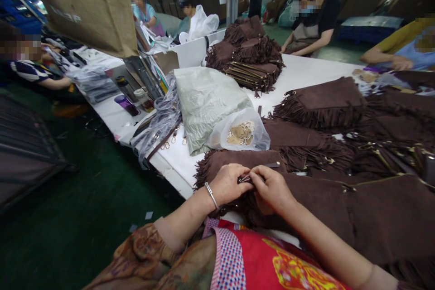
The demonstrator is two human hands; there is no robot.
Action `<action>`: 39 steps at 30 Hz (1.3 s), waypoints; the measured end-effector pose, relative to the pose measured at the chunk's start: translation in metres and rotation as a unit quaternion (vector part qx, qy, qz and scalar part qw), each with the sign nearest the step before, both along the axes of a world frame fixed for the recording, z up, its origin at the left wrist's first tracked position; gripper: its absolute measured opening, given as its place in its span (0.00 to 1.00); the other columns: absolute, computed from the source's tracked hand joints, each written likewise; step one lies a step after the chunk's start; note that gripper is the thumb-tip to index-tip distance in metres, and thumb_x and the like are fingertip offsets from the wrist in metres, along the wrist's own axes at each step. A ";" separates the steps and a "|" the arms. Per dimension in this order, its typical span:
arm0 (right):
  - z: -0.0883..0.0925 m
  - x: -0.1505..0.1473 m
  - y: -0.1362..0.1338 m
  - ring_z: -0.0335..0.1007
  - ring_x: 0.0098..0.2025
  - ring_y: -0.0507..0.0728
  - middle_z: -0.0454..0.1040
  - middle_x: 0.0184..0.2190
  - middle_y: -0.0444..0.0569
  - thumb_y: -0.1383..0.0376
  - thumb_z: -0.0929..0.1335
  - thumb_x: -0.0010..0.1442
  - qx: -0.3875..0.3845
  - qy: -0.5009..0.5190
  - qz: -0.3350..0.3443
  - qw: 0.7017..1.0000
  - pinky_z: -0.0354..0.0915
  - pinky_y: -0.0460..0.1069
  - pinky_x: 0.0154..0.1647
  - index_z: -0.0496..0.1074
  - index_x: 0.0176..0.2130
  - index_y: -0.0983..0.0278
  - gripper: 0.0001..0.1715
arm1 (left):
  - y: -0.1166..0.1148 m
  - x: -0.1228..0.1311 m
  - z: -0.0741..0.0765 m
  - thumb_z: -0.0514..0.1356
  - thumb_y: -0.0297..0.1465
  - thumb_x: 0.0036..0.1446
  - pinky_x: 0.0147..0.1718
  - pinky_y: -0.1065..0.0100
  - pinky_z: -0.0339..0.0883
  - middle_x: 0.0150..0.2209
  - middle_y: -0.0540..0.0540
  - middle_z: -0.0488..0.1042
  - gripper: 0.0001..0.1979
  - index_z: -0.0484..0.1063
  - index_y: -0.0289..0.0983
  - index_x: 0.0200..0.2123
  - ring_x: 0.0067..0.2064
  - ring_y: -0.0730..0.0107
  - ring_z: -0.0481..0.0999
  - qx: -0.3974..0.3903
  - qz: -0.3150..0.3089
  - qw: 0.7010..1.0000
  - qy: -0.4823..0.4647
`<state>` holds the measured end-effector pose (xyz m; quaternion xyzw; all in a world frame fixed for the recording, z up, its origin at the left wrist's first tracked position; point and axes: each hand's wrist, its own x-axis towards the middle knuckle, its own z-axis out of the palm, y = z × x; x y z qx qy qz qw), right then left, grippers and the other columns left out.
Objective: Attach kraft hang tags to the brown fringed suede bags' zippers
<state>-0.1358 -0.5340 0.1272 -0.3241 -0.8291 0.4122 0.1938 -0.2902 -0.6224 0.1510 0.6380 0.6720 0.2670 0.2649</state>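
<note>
My left hand (231,185) is closed, thumb and fingers pinching a small metal clasp (244,179). Right against it, my right hand (273,189) is closed on a narrow brown strap (272,165), whose end sticks out past the knuckles with a small stud. The fingers partly cover where strap and clasp meet. Below both hands lies a brown fringed suede bag (217,163). To the right a larger brown bag (384,217) with a zipper spreads over the table edge.
Beyond my hands stand a plastic bag of small metal-ringed pieces (243,133) and a pale green sack (207,99). Fringed bags (251,54) are piled at the back of the white table (302,65). Loose clasps (174,137) lie leftward. Several people sit around.
</note>
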 end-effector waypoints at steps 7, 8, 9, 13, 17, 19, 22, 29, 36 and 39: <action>-0.007 0.005 0.000 0.73 0.35 0.55 0.78 0.32 0.46 0.64 0.64 0.61 -0.003 0.016 0.004 1.000 0.65 0.49 0.39 0.74 0.33 0.61 0.09 | -0.003 -0.003 -0.005 0.53 0.31 0.65 0.43 0.67 0.63 0.30 0.47 0.77 0.15 0.74 0.37 0.28 0.36 0.67 0.75 0.009 -0.008 0.997 0.080; -0.008 0.006 0.000 0.74 0.37 0.55 0.79 0.34 0.46 0.65 0.64 0.61 0.019 0.025 0.027 0.999 0.66 0.50 0.42 0.75 0.36 0.61 0.09 | -0.004 -0.004 -0.004 0.52 0.31 0.65 0.42 0.67 0.63 0.29 0.47 0.77 0.16 0.73 0.36 0.27 0.35 0.67 0.74 0.004 -0.012 0.996 0.092; -0.009 0.007 0.001 0.74 0.39 0.55 0.79 0.37 0.47 0.65 0.64 0.62 0.044 0.031 0.053 0.997 0.66 0.50 0.44 0.76 0.39 0.60 0.10 | -0.004 -0.004 -0.003 0.52 0.31 0.66 0.41 0.67 0.63 0.29 0.47 0.76 0.16 0.73 0.36 0.27 0.35 0.67 0.74 0.000 -0.017 0.994 0.106; -0.010 0.009 0.003 0.74 0.38 0.55 0.79 0.36 0.47 0.65 0.64 0.64 0.118 0.016 0.111 0.987 0.66 0.50 0.43 0.76 0.42 0.59 0.12 | -0.002 -0.004 -0.001 0.49 0.29 0.66 0.40 0.68 0.63 0.32 0.47 0.76 0.15 0.72 0.37 0.31 0.37 0.67 0.74 -0.010 -0.025 0.995 0.096; -0.012 0.006 0.008 0.74 0.37 0.55 0.80 0.34 0.46 0.65 0.65 0.63 0.106 0.006 0.077 0.991 0.66 0.49 0.42 0.77 0.37 0.60 0.10 | -0.001 -0.007 -0.002 0.48 0.30 0.66 0.39 0.68 0.63 0.31 0.47 0.75 0.15 0.72 0.37 0.30 0.37 0.67 0.73 -0.029 0.028 0.995 0.096; -0.013 0.004 0.010 0.75 0.36 0.55 0.80 0.32 0.46 0.65 0.65 0.61 0.082 -0.005 0.045 0.996 0.66 0.49 0.41 0.77 0.35 0.60 0.10 | -0.001 -0.010 -0.004 0.52 0.33 0.64 0.41 0.66 0.64 0.33 0.45 0.74 0.14 0.74 0.37 0.32 0.38 0.65 0.72 -0.038 0.079 0.987 0.133; -0.014 0.001 0.011 0.74 0.36 0.56 0.80 0.32 0.46 0.65 0.65 0.59 0.063 -0.044 0.034 0.996 0.65 0.49 0.41 0.77 0.33 0.60 0.10 | -0.004 -0.011 -0.010 0.59 0.43 0.58 0.46 0.62 0.64 0.37 0.42 0.72 0.15 0.77 0.38 0.37 0.43 0.59 0.71 -0.052 0.105 0.978 0.171; -0.012 -0.002 0.010 0.73 0.36 0.56 0.79 0.31 0.47 0.66 0.63 0.58 0.071 -0.138 0.047 0.987 0.62 0.49 0.39 0.77 0.32 0.60 0.12 | -0.003 0.003 -0.020 0.64 0.40 0.52 0.42 0.61 0.64 0.37 0.44 0.71 0.09 0.75 0.41 0.33 0.42 0.58 0.69 -0.081 0.104 0.972 0.192; -0.007 0.000 0.009 0.72 0.35 0.54 0.77 0.30 0.46 0.66 0.63 0.57 0.062 -0.159 0.062 0.983 0.60 0.47 0.36 0.74 0.29 0.60 0.11 | 0.001 0.001 -0.018 0.62 0.34 0.53 0.38 0.65 0.63 0.32 0.49 0.76 0.04 0.72 0.41 0.32 0.36 0.63 0.72 -0.093 0.110 0.979 0.143; -0.005 0.000 0.009 0.72 0.35 0.55 0.77 0.30 0.45 0.66 0.63 0.57 0.062 -0.170 0.050 0.982 0.59 0.47 0.36 0.74 0.30 0.59 0.11 | 0.002 0.000 -0.017 0.62 0.34 0.53 0.37 0.65 0.63 0.32 0.49 0.78 0.04 0.73 0.41 0.32 0.36 0.63 0.74 -0.099 0.114 0.979 0.133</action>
